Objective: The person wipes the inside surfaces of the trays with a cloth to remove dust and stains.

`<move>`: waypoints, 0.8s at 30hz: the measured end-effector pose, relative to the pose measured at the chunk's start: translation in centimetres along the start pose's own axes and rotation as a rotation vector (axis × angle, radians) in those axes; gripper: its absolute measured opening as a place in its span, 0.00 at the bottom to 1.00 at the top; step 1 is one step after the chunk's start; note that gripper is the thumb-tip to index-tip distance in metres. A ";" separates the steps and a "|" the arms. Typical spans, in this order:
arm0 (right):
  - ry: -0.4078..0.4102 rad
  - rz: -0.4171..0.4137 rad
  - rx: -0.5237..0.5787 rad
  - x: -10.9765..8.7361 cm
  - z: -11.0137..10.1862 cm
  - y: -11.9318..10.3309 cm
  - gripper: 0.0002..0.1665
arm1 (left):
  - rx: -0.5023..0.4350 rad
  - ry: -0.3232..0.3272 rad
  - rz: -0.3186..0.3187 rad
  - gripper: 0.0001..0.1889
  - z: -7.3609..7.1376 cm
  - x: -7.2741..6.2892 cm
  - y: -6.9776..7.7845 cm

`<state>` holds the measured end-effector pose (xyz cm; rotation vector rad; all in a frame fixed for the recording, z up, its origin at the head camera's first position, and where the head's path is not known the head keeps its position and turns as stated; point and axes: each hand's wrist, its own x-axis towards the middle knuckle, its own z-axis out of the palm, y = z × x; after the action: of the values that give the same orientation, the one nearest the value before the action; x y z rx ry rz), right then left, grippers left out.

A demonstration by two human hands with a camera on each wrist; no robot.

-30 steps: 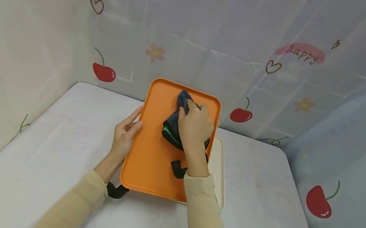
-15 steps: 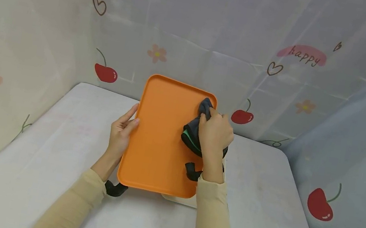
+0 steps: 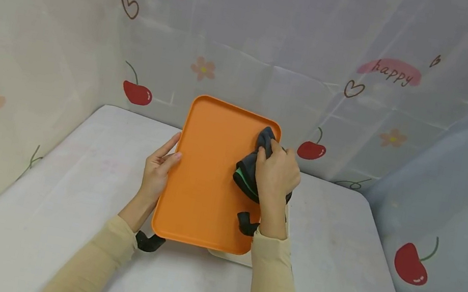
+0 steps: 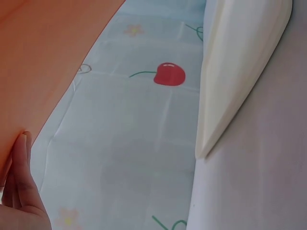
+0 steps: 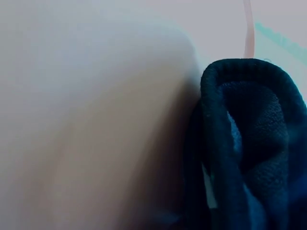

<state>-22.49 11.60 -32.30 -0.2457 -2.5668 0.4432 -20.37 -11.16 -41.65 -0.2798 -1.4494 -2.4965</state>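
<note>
In the head view an orange tray (image 3: 206,172) is held tilted up above the table. My left hand (image 3: 157,170) grips its left edge, the thumb lying on the front face near the rim. The left wrist view shows fingertips (image 4: 21,153) against the tray's underside. My right hand (image 3: 277,174) pinches a bunched dark grey cloth (image 3: 249,172) with black and green edging and presses it on the tray's right side. Close up in the right wrist view, the cloth's dark hem (image 5: 249,67) folds over. The right hand hides part of the cloth and the tray's right rim.
A cream tray (image 3: 238,258) lies on the white-covered table (image 3: 334,266) behind and below the orange one, mostly hidden. Black straps (image 3: 149,242) stick out near both wrists. A printed curtain (image 3: 260,42) stands along the back and sides.
My right hand has slid the cloth from the tray's middle to its right side, mostly in the first half second. The tray has shifted only slightly; the left hand keeps its grip.
</note>
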 end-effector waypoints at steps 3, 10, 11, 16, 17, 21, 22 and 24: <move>0.011 -0.001 0.010 -0.1 0.1 0.1 0.22 | -0.019 -0.011 -0.026 0.26 0.0 0.0 -0.1; 0.039 -0.015 0.022 -0.4 0.1 -0.1 0.22 | -0.067 -0.039 -0.055 0.26 0.1 0.0 -0.1; 0.038 -0.016 0.021 -0.4 0.1 -0.2 0.22 | -0.072 -0.042 -0.051 0.26 0.1 0.0 -0.1; 0.041 -0.035 0.020 -0.7 0.2 -0.9 0.22 | -0.073 -0.056 -0.030 0.26 0.3 0.0 -0.3; 0.044 -0.043 0.021 -0.8 0.2 -1.0 0.21 | -0.072 -0.059 -0.029 0.26 0.4 0.0 -0.3; 0.056 -0.076 0.019 -1.2 0.4 -1.9 0.21 | -0.057 -0.069 -0.019 0.26 0.5 -0.1 -0.4; 0.059 -0.083 0.017 -1.3 0.4 -2.1 0.21 | -0.055 -0.071 -0.015 0.26 0.5 -0.1 -0.4; 0.062 -0.095 0.013 -1.5 0.5 -2.5 0.21 | -0.050 -0.079 -0.004 0.26 0.5 -0.2 -0.5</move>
<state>-21.67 8.73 -32.50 -0.1306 -2.5022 0.4106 -20.34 -10.45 -41.82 -0.3889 -1.4197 -2.5549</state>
